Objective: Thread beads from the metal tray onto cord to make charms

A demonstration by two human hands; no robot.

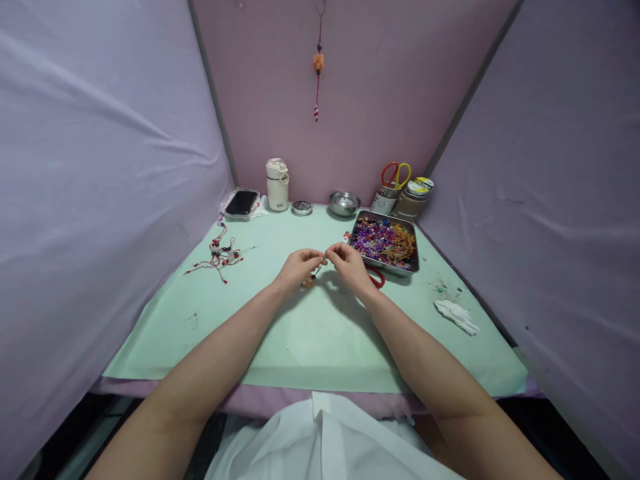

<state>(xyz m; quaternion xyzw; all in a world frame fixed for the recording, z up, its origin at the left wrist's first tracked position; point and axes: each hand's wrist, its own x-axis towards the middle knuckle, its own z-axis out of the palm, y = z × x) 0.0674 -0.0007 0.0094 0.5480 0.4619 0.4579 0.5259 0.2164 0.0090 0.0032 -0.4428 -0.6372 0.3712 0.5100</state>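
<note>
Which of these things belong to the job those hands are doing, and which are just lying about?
Likely part of the job:
Beaded piece at the pinched fingertips of the left hand and right hand
Metal tray of beads and cords
Red-handled tool, partly hidden

Probably just lying about:
White flask
Phone
Crumpled white cloth

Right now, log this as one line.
left hand: pinched, beaded piece below | right hand: pinched, beside left | bead tray: right of hands

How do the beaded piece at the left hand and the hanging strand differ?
Pose: the beaded piece is low, at the left hand; the hanging strand dangles straight before the back wall.
Visibility: the beaded piece is partly hidden; the hanging strand's beads are unobstructed.
Shared: orange and dark beads.
</note>
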